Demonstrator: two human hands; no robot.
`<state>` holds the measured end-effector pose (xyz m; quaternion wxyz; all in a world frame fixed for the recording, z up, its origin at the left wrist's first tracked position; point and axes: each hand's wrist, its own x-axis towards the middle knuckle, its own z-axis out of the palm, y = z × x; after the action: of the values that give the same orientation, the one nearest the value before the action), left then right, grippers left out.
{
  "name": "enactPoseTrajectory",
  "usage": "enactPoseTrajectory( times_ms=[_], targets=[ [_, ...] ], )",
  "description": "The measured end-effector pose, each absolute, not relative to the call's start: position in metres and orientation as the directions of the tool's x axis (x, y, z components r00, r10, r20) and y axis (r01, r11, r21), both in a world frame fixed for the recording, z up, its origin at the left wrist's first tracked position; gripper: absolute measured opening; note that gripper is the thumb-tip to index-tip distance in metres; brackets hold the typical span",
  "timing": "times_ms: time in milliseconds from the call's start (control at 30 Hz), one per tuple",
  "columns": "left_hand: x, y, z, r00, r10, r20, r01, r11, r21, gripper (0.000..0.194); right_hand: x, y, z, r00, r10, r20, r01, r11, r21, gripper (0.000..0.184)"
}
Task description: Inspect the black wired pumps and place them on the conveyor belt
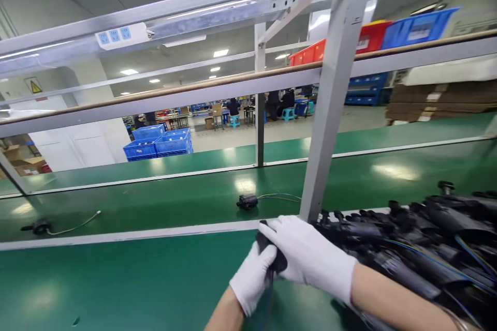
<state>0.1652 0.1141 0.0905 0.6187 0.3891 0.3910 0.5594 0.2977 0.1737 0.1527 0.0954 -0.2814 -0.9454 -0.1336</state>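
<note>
Both my hands wear white gloves and meet over one small black part point(272, 252) near the front of the green bench point(135, 284). My left hand point(252, 278) cups it from below with closed fingers. My right hand point(306, 256) covers it from above, fingers curled round it. A dark lead hangs down from the part between my wrists. Just right of my hands lies a large heap of similar black parts with blue and yellow wires point(423, 248).
A green conveyor belt point(163, 199) runs behind the bench, carrying a black part with wires point(247, 201) and another with a white lead point(41, 226). A grey frame post point(330, 108) stands just behind my hands. Blue crates point(159, 146) and seated people are far off.
</note>
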Motion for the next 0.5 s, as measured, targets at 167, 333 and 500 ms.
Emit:
enactPoseTrajectory(
  times_ms=[167,333,500],
  targets=[
    [0.161,0.099,0.118,0.022,0.995,-0.099,-0.866,0.069,0.495,0.037,0.291,0.148,0.144,-0.496,0.669,0.553,0.442,0.743,-0.503,0.076],
    [0.151,0.091,0.138,0.053,0.993,-0.105,-0.999,0.051,-0.015,0.033,0.287,0.115,0.103,-0.73,0.659,0.182,0.016,0.282,-0.959,0.067],
    [0.148,0.084,0.139,0.143,0.989,-0.026,-0.989,0.142,-0.034,0.039,0.281,0.082,0.088,-0.761,0.636,-0.131,0.358,0.243,-0.902,0.02]
  ],
)
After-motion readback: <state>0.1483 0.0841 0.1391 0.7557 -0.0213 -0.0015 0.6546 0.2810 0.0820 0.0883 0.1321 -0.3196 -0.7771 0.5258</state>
